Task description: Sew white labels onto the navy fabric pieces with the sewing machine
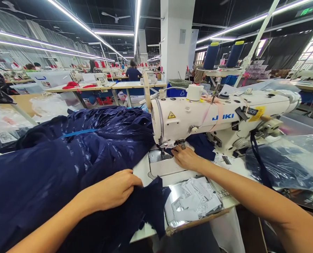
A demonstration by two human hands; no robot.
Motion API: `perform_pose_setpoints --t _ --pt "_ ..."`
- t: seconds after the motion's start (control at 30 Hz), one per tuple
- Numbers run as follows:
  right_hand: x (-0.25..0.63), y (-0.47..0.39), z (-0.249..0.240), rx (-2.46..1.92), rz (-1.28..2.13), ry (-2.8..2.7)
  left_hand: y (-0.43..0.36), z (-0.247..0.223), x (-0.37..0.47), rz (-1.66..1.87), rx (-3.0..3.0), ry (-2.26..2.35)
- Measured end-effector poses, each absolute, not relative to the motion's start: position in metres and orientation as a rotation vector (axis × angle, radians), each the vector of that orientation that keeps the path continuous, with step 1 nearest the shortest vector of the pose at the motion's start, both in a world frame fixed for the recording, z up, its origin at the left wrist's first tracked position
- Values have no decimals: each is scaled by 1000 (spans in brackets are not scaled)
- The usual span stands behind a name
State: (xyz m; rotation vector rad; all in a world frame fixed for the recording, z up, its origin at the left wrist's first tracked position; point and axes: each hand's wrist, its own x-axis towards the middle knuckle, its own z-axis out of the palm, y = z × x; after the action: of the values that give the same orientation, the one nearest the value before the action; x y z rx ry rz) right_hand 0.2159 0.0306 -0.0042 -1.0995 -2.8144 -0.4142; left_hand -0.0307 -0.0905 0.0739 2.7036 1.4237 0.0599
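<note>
My left hand (pixel 117 189) has its fingers curled round a piece of navy fabric (pixel 153 200), which hangs over the table's front edge. A large pile of navy garments (pixel 93 147) with shiny lace-like trim lies beside and beyond that hand. My right hand (pixel 186 158) is closed at the needle area of a white sewing machine (pixel 188 116), its fingertips at a dark bit of the fabric by the presser foot (pixel 163 151). The machine head partly hides these fingers. More navy cloth (pixel 201 146) lies behind the right hand.
A metal tray (pixel 173 196) of white printed labels (pixel 198 198) sits at the table's front edge. Plastic-bagged dark cloth (pixel 285 165) lies to the right. Two navy thread cones (pixel 211 56) stand above the machine. Other workstations and a seated person (pixel 133 73) are farther back.
</note>
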Motion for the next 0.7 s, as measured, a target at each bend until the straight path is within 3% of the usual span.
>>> perform_pose_setpoints --t 0.1,0.33,0.7 --pt "215 30 -3 -1097 -398 -2812 -60 67 -16 101 2563 1334" --pt "216 29 -2 -1157 -371 -2784 16 21 19 285 2684 1751" --pt "205 74 -36 -1246 -178 -2776 34 -4 -1 393 2852 1928"
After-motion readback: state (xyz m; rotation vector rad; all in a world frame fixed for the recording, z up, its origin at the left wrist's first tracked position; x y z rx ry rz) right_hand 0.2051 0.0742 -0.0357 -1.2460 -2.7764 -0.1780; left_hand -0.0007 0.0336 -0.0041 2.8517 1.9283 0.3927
